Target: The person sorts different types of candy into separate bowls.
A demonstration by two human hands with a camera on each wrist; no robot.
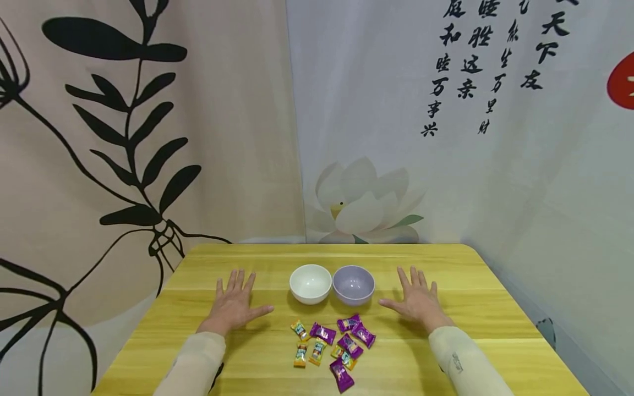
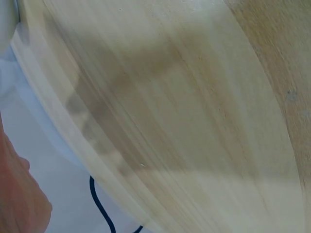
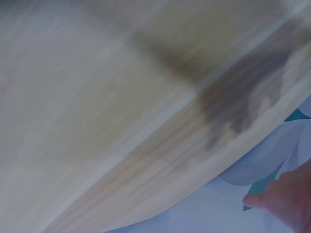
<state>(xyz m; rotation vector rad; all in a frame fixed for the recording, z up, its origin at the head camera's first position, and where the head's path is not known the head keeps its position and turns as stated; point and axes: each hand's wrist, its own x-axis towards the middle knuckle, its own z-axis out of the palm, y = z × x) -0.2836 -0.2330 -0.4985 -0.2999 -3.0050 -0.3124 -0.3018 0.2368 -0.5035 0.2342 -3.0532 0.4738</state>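
My left hand (image 1: 233, 306) is spread with straight fingers over the left of the table, left of a white bowl (image 1: 310, 284). On the other side, my right hand (image 1: 417, 300) is spread the same way, right of a purple bowl (image 1: 354, 285). Neither hand holds anything. The two bowls stand side by side, and no contents show in them. In front of them lie several purple-wrapped candies (image 1: 340, 375) and several yellow-wrapped candies (image 1: 300, 355). One yellow candy (image 1: 348, 361) is partly covered by a purple one. Only part of each hand shows in its wrist view.
The wooden table (image 1: 247, 374) has rounded far corners. Behind it hang a beige cloth with a black plant print (image 1: 131, 126) and a pale cloth with a lotus print (image 1: 366, 203) and dark writing. A dark cord (image 2: 99, 201) shows past the table edge in the left wrist view.
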